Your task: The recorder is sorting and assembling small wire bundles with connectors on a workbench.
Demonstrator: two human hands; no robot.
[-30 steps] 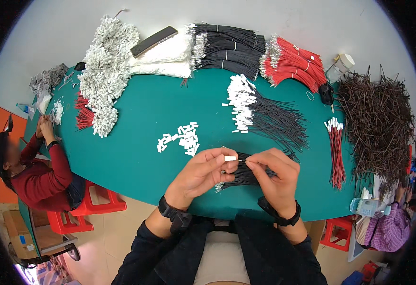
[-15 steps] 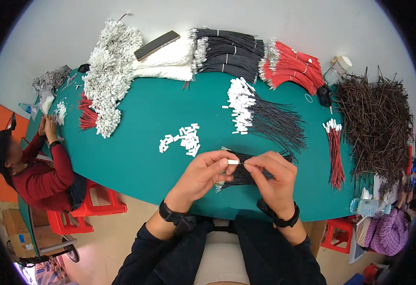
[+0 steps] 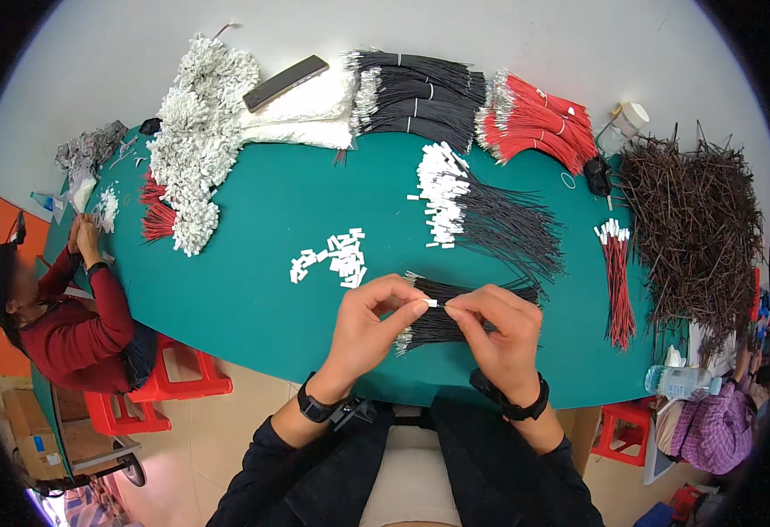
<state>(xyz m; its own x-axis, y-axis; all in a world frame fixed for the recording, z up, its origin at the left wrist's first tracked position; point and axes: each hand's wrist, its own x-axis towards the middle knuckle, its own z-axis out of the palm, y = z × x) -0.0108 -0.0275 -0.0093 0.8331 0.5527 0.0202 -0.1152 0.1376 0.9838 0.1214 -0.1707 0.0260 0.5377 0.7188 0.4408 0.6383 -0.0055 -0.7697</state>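
Observation:
My left hand [image 3: 372, 323] pinches a small white connector housing [image 3: 431, 303] between thumb and forefinger, with much of it covered by the fingertips. My right hand [image 3: 501, 332] grips a thin black wire [image 3: 443, 306] close to its end, which meets the housing. Whether the wire's tip is fully inside cannot be made out. Beneath both hands lies a bundle of black wires [image 3: 433, 332] with bare metal ends toward the left. A scatter of loose white housings [image 3: 347, 255] lies beyond my left hand. Farther off, black wires with white housings [image 3: 444, 195] form a fanned pile.
Along the back are a white connector heap [image 3: 196, 132], white bags [image 3: 306, 114], and black [image 3: 424, 101] and red wire bundles [image 3: 538, 123]. Red wires [image 3: 618, 290] and a brown wire heap [image 3: 692, 228] lie right. A co-worker [image 3: 73, 307] sits left; a plastic bottle [image 3: 683, 381] lies right.
The housing and the wire end have come together, and the left fingertips now cover more of the housing. Both hands stay over the black wire bundle.

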